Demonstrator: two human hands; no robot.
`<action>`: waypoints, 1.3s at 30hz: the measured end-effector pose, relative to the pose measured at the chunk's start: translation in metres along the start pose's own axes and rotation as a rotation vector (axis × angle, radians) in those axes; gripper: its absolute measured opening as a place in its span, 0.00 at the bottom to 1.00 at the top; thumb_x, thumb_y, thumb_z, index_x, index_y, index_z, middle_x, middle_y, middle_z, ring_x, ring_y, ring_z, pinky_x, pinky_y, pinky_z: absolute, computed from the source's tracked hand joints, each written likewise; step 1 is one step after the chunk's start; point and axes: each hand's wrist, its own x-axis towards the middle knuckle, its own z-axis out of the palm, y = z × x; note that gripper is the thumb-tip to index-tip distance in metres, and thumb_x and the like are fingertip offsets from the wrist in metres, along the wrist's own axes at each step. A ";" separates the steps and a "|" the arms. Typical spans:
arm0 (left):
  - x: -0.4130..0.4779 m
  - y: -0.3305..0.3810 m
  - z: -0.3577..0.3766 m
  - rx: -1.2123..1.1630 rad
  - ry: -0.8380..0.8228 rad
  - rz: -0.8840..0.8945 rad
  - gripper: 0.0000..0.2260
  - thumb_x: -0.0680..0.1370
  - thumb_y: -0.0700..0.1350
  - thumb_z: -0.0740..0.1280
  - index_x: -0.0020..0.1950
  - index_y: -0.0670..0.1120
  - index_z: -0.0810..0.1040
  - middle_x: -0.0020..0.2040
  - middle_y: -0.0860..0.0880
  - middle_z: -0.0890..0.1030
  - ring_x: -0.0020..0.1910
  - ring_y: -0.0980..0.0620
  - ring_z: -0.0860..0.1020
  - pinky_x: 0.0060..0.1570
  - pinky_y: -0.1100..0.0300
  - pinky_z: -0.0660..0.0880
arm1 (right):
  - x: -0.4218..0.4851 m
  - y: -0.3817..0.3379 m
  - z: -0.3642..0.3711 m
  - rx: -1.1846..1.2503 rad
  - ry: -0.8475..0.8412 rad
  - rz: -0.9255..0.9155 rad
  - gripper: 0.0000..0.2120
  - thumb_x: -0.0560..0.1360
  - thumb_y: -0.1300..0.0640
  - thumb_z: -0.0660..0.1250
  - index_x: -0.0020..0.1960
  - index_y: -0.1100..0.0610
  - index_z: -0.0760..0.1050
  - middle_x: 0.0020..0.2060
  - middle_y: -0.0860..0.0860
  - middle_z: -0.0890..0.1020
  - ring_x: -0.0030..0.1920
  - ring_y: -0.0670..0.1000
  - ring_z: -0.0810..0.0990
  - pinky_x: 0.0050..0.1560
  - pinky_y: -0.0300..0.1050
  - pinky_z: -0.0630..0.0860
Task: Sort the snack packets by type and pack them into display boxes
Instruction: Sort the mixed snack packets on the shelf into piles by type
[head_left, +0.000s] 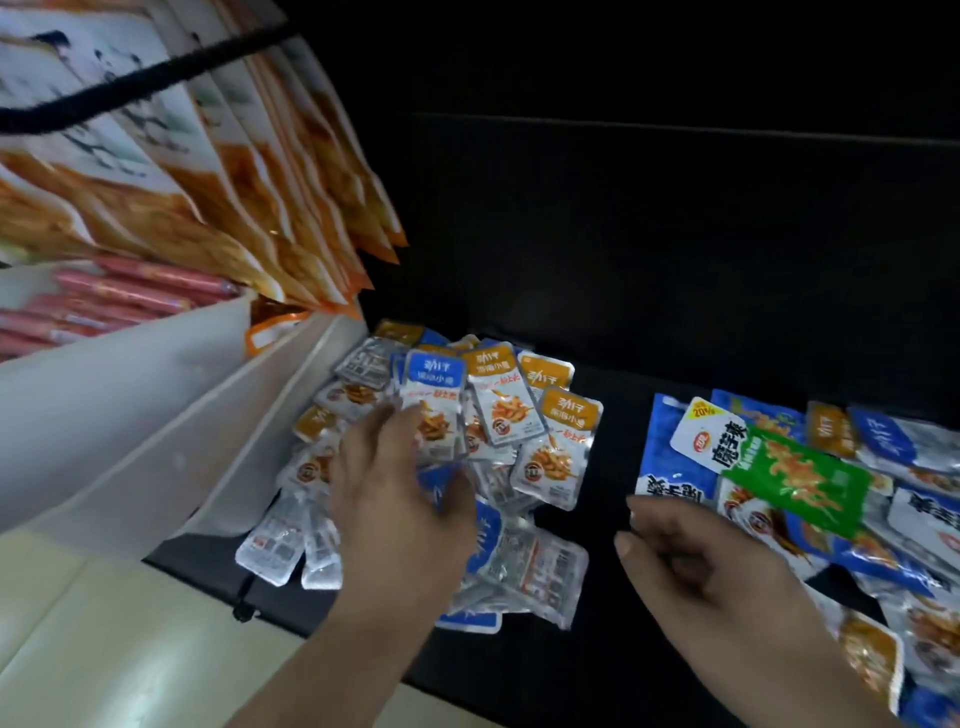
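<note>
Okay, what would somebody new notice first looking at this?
Probably the heap of small snack packets on the dark surface at centre, with the left hand reaching into it. Next, the bright green packet atop the right-hand pile, and orange bags hanging upper left.

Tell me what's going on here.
A person is sorting snack packets. The left hand reaches into a pile of small packets, fingers touching a blue-topped packet; a grip is unclear. The right hand hovers empty, loosely curled, beside a second heap topped by a green packet. White display boxes stand left.
</note>
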 end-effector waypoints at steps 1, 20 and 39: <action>-0.012 0.004 0.006 -0.058 -0.069 0.052 0.24 0.75 0.47 0.75 0.69 0.53 0.75 0.69 0.55 0.70 0.70 0.49 0.68 0.67 0.47 0.70 | 0.001 0.000 -0.003 -0.058 -0.016 -0.019 0.12 0.71 0.43 0.73 0.55 0.37 0.82 0.49 0.31 0.83 0.52 0.35 0.81 0.57 0.40 0.78; -0.060 0.108 0.148 0.386 -0.845 0.669 0.45 0.74 0.74 0.63 0.81 0.67 0.40 0.80 0.45 0.26 0.77 0.39 0.22 0.79 0.39 0.34 | -0.007 0.105 -0.120 -0.567 0.072 0.030 0.29 0.74 0.41 0.74 0.73 0.43 0.74 0.73 0.46 0.72 0.76 0.52 0.68 0.70 0.50 0.71; -0.054 0.102 0.129 0.127 -0.631 0.633 0.37 0.75 0.62 0.69 0.82 0.56 0.61 0.83 0.51 0.61 0.82 0.46 0.56 0.78 0.45 0.63 | 0.004 0.105 -0.124 -0.900 -0.039 0.058 0.42 0.60 0.17 0.49 0.69 0.32 0.71 0.67 0.40 0.64 0.67 0.52 0.65 0.47 0.53 0.81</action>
